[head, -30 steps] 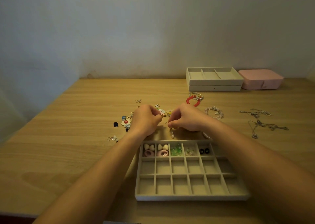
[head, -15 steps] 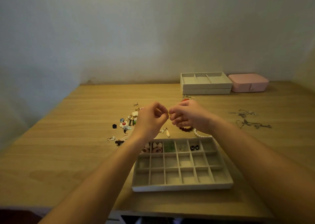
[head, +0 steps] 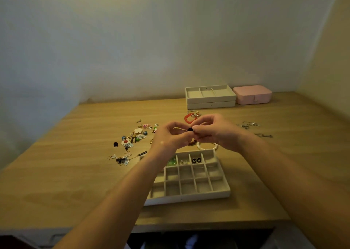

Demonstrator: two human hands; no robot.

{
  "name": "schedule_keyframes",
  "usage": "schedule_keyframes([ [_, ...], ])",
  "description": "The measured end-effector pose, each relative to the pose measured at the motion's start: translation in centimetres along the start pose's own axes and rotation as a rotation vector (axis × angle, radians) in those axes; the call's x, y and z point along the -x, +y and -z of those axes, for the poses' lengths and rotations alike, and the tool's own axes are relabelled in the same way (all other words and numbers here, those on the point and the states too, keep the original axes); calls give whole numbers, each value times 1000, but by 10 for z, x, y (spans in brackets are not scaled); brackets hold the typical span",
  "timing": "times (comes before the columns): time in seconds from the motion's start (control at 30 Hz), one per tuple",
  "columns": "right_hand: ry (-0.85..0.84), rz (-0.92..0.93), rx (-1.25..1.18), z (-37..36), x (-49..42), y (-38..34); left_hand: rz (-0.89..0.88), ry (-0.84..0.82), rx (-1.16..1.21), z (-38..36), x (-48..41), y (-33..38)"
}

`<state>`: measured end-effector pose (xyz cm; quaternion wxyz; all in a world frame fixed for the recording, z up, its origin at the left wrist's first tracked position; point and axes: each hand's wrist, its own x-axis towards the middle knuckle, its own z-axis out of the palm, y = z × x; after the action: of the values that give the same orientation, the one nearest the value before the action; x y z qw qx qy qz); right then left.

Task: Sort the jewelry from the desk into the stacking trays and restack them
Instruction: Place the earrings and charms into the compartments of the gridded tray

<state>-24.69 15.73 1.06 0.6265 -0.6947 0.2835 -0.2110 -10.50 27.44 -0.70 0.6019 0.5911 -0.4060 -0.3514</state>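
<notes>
A second earlier we had both hands down on the desk (head: 56,154), just past the far edge of the grid tray (head: 189,196). Then they came up off the wood. Left hand (head: 170,137) and right hand (head: 215,132) were both curled, fingertips pinching one small dark earring (head: 190,129) between them, held above the tray's far edge. So we'd picked the next piece, probably. The far row already had a few pieces, but the loose earrings (head: 136,135) toward the desk's left edge still needed sorting, and the stacked trays (head: 210,99) sat untouched at the far edge.
</notes>
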Motion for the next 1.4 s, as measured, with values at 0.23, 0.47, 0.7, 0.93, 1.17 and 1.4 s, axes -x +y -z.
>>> schedule_keyframes([
  [0.23, 5, 64, 129, 13, 13, 3, 42, -11, 15, -18, 2, -1],
  [0.47, 79, 158, 562, 18, 12, 4, 101, -109, -90, -25, 0, -5],
  [0.7, 39, 133, 786, 22, 6, 12, 43, -71, -452, -21, -3, -12],
  [0.93, -43, 5, 978, 27, 6, 25, -43, -59, -776, -15, -9, -18],
  [1.17, -68, 0, 1035, 18, 1, 37, -52, -102, -1084, -29, -12, -26],
  [1.4, -79, 19, 1065, 19, 1, 40, -83, -140, -1068, -33, -12, -30],
])
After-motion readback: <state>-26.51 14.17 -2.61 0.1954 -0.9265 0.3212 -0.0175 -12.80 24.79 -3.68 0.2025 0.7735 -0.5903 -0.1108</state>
